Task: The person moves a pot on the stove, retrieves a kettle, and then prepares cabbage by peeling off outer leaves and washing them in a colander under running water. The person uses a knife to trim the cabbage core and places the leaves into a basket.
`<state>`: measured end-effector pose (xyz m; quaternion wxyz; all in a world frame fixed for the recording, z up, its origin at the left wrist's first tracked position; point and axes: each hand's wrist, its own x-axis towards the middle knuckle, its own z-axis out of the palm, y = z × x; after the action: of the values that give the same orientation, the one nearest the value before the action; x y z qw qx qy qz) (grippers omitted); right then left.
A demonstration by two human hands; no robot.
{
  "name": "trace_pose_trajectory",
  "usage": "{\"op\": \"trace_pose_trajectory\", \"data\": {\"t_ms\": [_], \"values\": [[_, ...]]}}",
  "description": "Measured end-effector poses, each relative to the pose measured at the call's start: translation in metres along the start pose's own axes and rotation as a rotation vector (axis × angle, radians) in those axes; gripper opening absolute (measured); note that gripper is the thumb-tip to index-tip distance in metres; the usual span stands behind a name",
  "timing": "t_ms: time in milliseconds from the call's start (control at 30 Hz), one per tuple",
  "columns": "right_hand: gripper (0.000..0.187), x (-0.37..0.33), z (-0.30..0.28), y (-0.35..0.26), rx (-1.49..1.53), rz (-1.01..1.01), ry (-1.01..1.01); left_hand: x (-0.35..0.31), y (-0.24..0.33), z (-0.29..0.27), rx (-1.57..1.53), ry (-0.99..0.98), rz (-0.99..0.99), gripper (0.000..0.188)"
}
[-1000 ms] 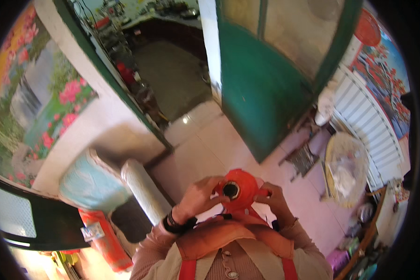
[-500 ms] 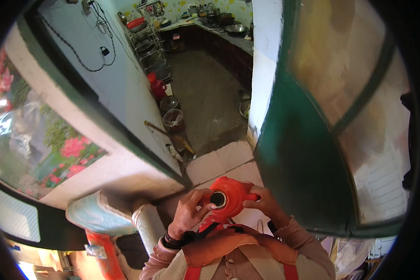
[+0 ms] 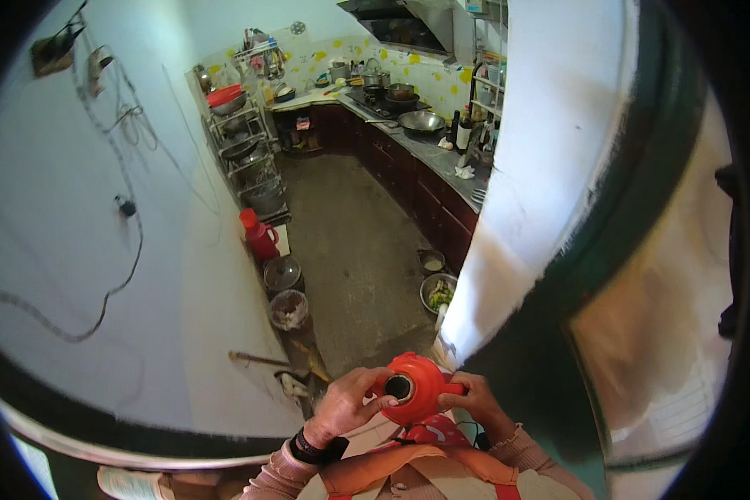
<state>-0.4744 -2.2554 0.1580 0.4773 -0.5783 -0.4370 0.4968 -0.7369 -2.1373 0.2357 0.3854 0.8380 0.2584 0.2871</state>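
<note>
A red thermos flask [image 3: 429, 387] is held in front of my body, its round dark mouth uncovered and facing up. My left hand [image 3: 347, 406], with a dark band at the wrist, grips the flask's left side by the neck, thumb near the rim. On the other side my right hand [image 3: 477, 402] is closed round the red handle. The lower part of the flask is hidden beneath its wide shoulder and my orange-edged clothing.
A doorway opens onto a kitchen. Along the left wall stand a metal rack [image 3: 254, 167], another red thermos [image 3: 260, 239], a lined bin [image 3: 290, 311] and a broom-like stick [image 3: 258, 359]. A counter [image 3: 429, 154] with pans runs right; bowls [image 3: 426, 289] sit on the floor by the white doorpost [image 3: 550, 150].
I have moved forward into the doorway, so more of the kitchen shows. The flask stays in both hands, and the floral panel at the left has left the view.
</note>
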Motion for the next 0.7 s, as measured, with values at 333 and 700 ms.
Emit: {"op": "trace_pose_trajectory", "data": {"t_ms": [333,700], "values": [[0.047,0.233,-0.063,0.009,-0.026,-0.114,-0.045,0.207,-0.102,-0.043,0.139,0.002,-0.03,0.048],[0.047,0.475,-0.078,-0.021,-0.218,-0.11,0.153,0.409,-0.278,-0.116,0.107,-0.043,0.075,0.047]]}}
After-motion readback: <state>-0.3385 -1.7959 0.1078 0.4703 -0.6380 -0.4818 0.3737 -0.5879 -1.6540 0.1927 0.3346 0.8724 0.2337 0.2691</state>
